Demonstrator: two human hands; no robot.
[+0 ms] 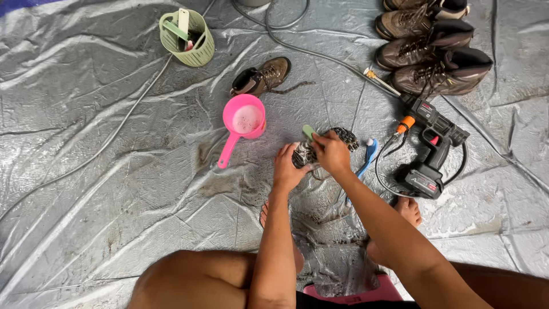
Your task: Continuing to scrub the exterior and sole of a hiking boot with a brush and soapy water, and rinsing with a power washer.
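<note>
Both hands' fingers (pixel 297 155) around the upturned boot (pixel 343 137), sole up.

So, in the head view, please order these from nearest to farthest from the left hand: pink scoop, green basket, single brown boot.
From the left hand:
1. Pink scoop, just up and left of it.
2. Single brown boot, lying beyond the scoop.
3. Green basket, farthest, at the upper left.

Pink scoop (pixel 245 121), pale green basket (pixel 187 38), brown boots (pixel 430 48) — all on a crinkled silver-grey tarp (pixel 86 143).
</note>
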